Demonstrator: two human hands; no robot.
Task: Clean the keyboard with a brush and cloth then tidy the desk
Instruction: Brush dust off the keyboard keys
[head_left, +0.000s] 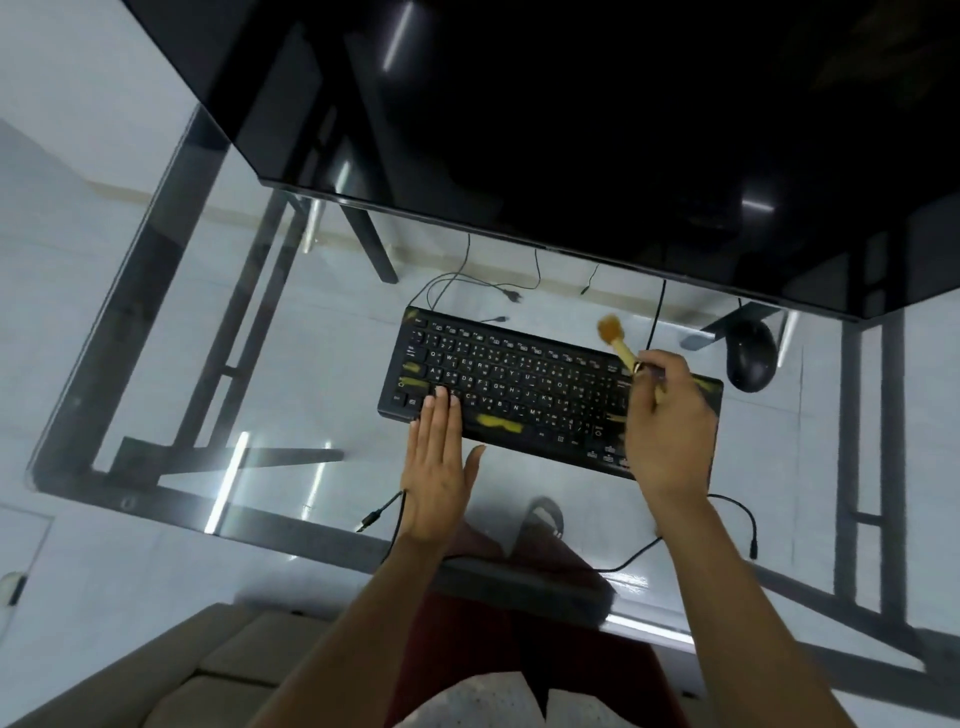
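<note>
1. Keyboard (524, 387) lies flat on the glass desk (291, 395), below the monitor (571, 130); it looks light and rigid, likely to slide on glass, so bracing its front edge seems wise.
2. Left hand (439, 467) rests flat and open, fingertips on the lower-left keys.
3. Right hand (667, 415) is closed around the brush (618, 340), bristles raised over the top-right keys.
4. Mouse (750, 361) sits just beside the keyboard's right end.

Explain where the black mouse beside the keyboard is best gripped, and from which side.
Grip the mouse across its rounded body, coming from above: it lies flat on the glass desk with its domed back up. The right hand is nearer but shut on the brush.
</note>
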